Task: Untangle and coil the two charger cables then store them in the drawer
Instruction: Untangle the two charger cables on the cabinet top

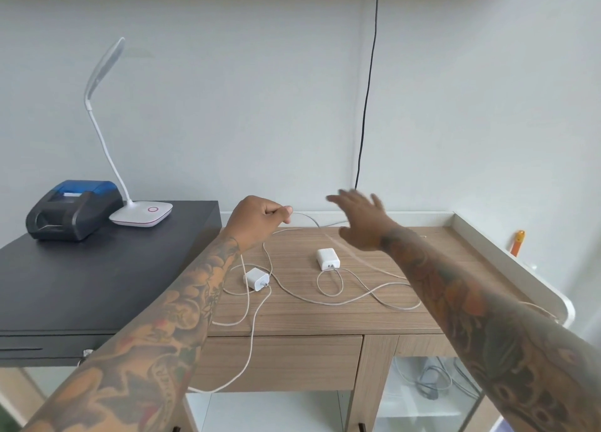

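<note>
Two hands over two plug-ended cables [325, 301]: left [260, 218] pinches one, right [361, 223] spread, holding nothing.

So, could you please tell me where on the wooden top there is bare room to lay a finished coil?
Bare wood shows along the wooden top's back right, beside the white rim. The middle and left are crowded: both chargers lie among looping cables.

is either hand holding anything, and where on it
The left hand pinches a white charger cable near its end; the right hand is open, holding nothing.
</note>
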